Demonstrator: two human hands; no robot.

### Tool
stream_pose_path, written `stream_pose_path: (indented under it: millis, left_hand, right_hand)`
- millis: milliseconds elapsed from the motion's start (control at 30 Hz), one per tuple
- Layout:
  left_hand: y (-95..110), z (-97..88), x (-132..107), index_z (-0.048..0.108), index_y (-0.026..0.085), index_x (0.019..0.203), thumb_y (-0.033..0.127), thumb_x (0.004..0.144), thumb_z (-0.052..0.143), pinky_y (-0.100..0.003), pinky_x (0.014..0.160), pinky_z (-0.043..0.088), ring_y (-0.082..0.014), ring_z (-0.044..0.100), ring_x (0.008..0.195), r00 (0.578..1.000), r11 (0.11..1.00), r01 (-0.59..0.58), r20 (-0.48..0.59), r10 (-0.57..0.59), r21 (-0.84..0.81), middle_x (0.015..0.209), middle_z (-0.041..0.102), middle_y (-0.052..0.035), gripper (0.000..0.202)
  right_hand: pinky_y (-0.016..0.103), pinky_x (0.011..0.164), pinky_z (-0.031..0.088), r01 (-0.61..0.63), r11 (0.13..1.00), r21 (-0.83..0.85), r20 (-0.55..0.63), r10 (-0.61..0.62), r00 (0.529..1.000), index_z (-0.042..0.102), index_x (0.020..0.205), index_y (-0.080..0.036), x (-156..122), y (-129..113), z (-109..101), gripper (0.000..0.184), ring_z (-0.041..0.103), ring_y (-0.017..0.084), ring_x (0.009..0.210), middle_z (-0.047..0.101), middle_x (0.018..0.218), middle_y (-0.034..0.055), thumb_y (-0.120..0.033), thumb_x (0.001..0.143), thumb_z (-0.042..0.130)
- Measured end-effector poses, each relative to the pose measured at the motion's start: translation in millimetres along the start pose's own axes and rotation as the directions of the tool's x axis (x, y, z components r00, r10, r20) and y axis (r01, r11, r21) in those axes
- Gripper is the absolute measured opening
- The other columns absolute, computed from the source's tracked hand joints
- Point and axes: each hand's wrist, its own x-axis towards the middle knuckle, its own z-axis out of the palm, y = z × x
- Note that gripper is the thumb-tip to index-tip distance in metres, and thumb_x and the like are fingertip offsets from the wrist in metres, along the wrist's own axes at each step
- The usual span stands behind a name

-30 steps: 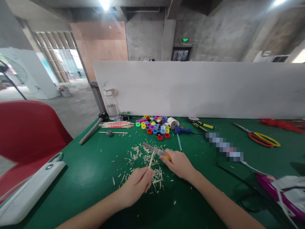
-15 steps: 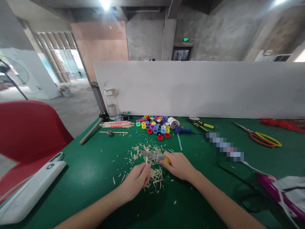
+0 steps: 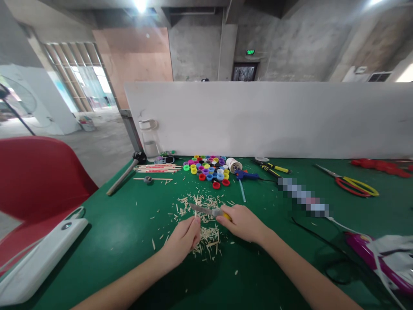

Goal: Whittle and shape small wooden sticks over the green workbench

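My right hand (image 3: 242, 223) is closed around the yellow handle of a small knife (image 3: 206, 210), whose blade points left. Just under the blade, my left hand (image 3: 183, 239) is closed on a thin wooden stick, now almost wholly hidden in the fingers. Both hands rest over a heap of pale wood shavings (image 3: 206, 241) scattered on the green table (image 3: 122, 232).
Behind the shavings lie several coloured plastic rings (image 3: 208, 170), a white spool (image 3: 233, 165), a blue glue gun (image 3: 247, 175), a bundle of sticks (image 3: 158, 168), a hammer (image 3: 124, 174), screwdrivers (image 3: 274, 168) and scissors (image 3: 353, 185). A white power bank (image 3: 38, 258) sits left, a red chair (image 3: 35, 181) beyond.
The stick that stood up out of my left hand has sunk down behind the fingers. The knife blade has dropped lower and closer to my left hand.
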Motion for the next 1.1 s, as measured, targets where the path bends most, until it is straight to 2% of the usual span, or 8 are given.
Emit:
stream_pose_path:
  millis: [200,367,467,533,633,767,967,1100]
  left_hand:
    - [-2.6,-1.5,4.9,0.039,0.020,0.057,0.054,0.090,0.037,-0.022,0.039,0.024,-0.0068,0.027,0.037,0.998,0.971,0.054,0.001,-0.055,-0.231,0.042,0.033,0.0085,0.048]
    - [6.7,-1.7,-2.3,0.035,0.020,0.062,0.049,0.092,0.041,-0.020,0.037,0.015,-0.0051,0.019,0.037,0.974,0.774,0.198,0.209,-0.087,-0.602,0.045,0.032,0.0098,0.042]
    - [13.7,4.6,-12.8,0.037,0.019,0.063,0.046,0.091,0.043,-0.020,0.038,0.016,-0.0050,0.023,0.038,0.922,0.744,0.267,0.387,-0.013,-0.613,0.046,0.034,0.0087,0.039]
    - [15.9,8.1,-16.8,0.039,0.019,0.063,0.047,0.092,0.043,-0.021,0.038,0.017,-0.0052,0.025,0.037,0.892,0.743,0.285,0.451,0.025,-0.605,0.045,0.035,0.0079,0.040]
    - [14.6,6.5,-14.2,0.040,0.018,0.064,0.045,0.092,0.043,-0.021,0.038,0.015,-0.0046,0.023,0.037,0.920,0.746,0.251,0.391,0.014,-0.617,0.045,0.035,0.0080,0.039]
    - [9.7,-1.4,-5.0,0.040,0.019,0.065,0.042,0.095,0.039,-0.020,0.037,0.014,-0.0046,0.020,0.037,0.959,0.718,0.210,0.282,-0.020,-0.663,0.045,0.033,0.0088,0.038]
    - [10.3,1.5,-4.1,0.038,0.018,0.062,0.042,0.093,0.043,-0.019,0.037,0.012,-0.0035,0.020,0.036,0.947,0.729,0.267,0.314,-0.075,-0.630,0.045,0.034,0.0085,0.039]
    - [5.9,-0.2,-2.2,0.039,0.019,0.065,0.044,0.093,0.042,-0.020,0.037,0.013,-0.0038,0.020,0.036,0.960,0.716,0.254,0.260,-0.105,-0.650,0.045,0.033,0.0091,0.038]
  right_hand:
    - [0.026,0.049,0.022,-0.046,0.997,-0.061,-0.029,0.045,0.999,0.049,0.078,-0.021,1.9,-5.4,2.1,0.045,0.045,0.012,0.054,0.057,0.064,0.0009,-0.056,0.093,0.027]
    - [0.026,0.049,0.023,-0.101,0.994,0.034,-0.016,0.102,0.995,0.049,0.078,-0.021,7.7,-1.7,-1.1,0.050,0.047,0.013,0.055,0.057,0.063,0.0008,-0.061,0.092,0.022]
    - [0.026,0.048,0.024,-0.228,0.969,0.092,-0.002,0.229,0.973,0.049,0.078,-0.020,10.7,9.6,-4.6,0.056,0.046,0.012,0.050,0.056,0.062,0.0012,-0.062,0.093,0.014]
    - [0.026,0.048,0.024,-0.253,0.967,0.012,0.009,0.253,0.968,0.047,0.075,-0.020,10.6,17.4,-6.0,0.054,0.046,0.012,0.050,0.055,0.061,0.0015,-0.064,0.091,0.018]
    - [0.026,0.048,0.022,-0.236,0.967,-0.093,0.005,0.238,0.971,0.045,0.075,-0.021,8.5,23.4,-5.7,0.053,0.046,0.013,0.052,0.054,0.062,0.0021,-0.064,0.091,0.020]
    - [0.026,0.047,0.021,-0.230,0.967,-0.108,-0.002,0.231,0.973,0.044,0.074,-0.020,6.1,23.0,-3.0,0.052,0.043,0.012,0.049,0.053,0.060,0.0013,-0.063,0.092,0.019]
    - [0.026,0.047,0.020,-0.193,0.975,-0.113,-0.025,0.192,0.981,0.043,0.072,-0.021,4.9,23.5,-1.9,0.050,0.041,0.011,0.049,0.051,0.059,0.0010,-0.062,0.091,0.023]
    - [0.026,0.049,0.021,-0.157,0.987,-0.042,-0.061,0.154,0.986,0.042,0.073,-0.020,2.4,20.1,-3.0,0.047,0.041,0.011,0.050,0.051,0.058,-0.0001,-0.059,0.093,0.025]
